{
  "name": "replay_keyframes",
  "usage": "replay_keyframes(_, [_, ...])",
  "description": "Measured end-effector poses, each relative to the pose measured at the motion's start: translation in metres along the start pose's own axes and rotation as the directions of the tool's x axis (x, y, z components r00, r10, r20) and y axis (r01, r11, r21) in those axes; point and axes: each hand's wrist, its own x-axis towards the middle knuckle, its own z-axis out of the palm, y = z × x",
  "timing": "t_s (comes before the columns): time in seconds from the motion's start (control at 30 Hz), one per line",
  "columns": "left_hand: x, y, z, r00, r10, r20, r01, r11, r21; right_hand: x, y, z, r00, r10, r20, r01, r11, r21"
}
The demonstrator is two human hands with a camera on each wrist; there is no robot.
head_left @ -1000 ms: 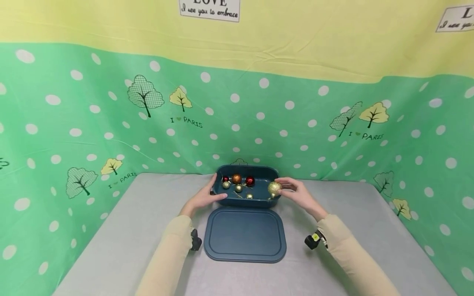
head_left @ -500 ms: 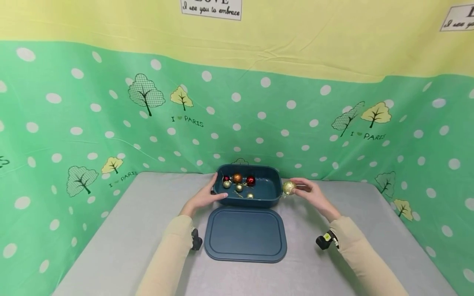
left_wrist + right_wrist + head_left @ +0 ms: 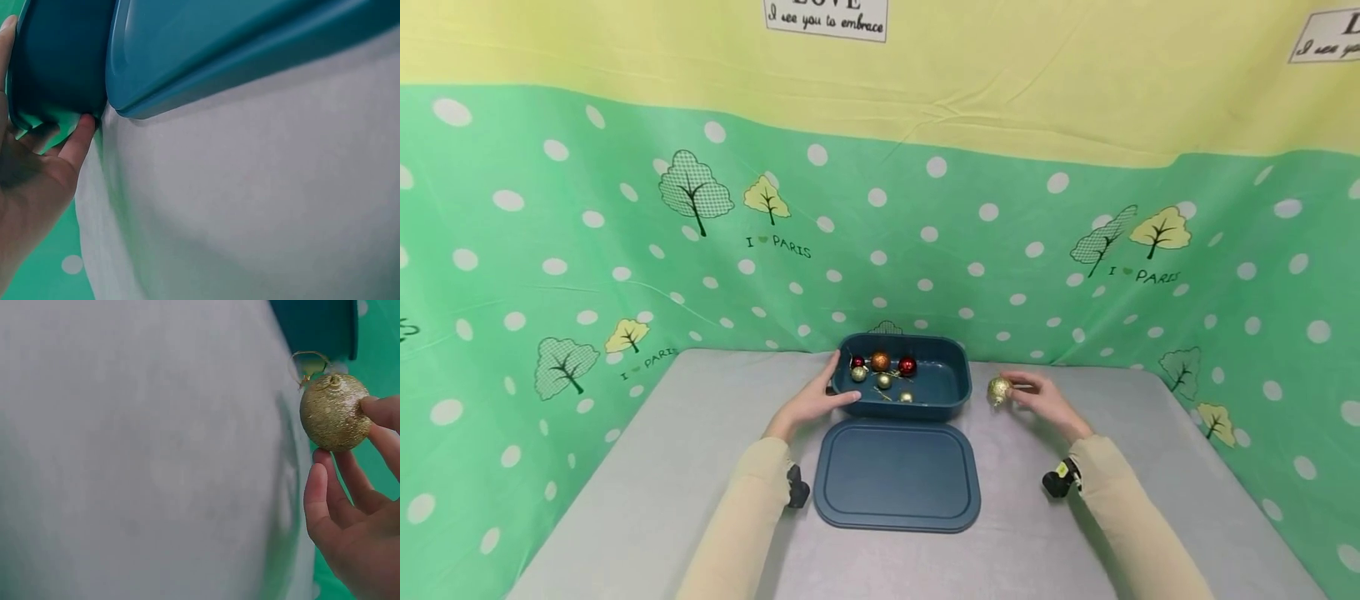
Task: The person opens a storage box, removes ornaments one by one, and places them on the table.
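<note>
A gold glitter Christmas ball (image 3: 998,390) with a loop of cord is pinched between the thumb and fingers of my right hand (image 3: 1043,402), just right of the blue box (image 3: 946,412). The right wrist view shows the same gold ball (image 3: 334,412) close up, its cap and cord pointing away from the palm. My left hand (image 3: 808,400) grips the left end of the box, thumb over the front rim. Inside the box lie an orange ball (image 3: 880,361), a red ball (image 3: 907,367), a smaller red ball (image 3: 858,362) and several small gold balls (image 3: 883,382).
A blue lid (image 3: 897,477) lies flat on the grey tablecloth (image 3: 700,467), right in front of the box. Behind the table hangs a green and yellow curtain (image 3: 880,242), close to the back of the box.
My right hand has carried the gold ball out from over the box's right end, rightward and down beside it. The left hand and the lid stay where they were.
</note>
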Motion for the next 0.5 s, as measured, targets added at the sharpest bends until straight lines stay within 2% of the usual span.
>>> replay_keyframes(0.2, [0.000,-0.001,0.002,1.000,0.006,-0.004,-0.006,1.000,-0.008,0.000,0.016,-0.006,0.999,0.034,0.002,-0.034,0.999,0.006])
replay_keyframes(0.43, [0.000,0.000,0.002,1.000,0.017,-0.021,-0.017,1.000,0.013,0.000,0.017,-0.004,0.995,0.093,-0.020,-0.093,0.996,0.001])
replay_keyframes(0.5, [0.000,0.001,0.002,1.000,0.016,-0.026,-0.015,1.000,0.007,0.000,0.016,-0.003,0.996,0.086,-0.015,-0.086,0.996,-0.007])
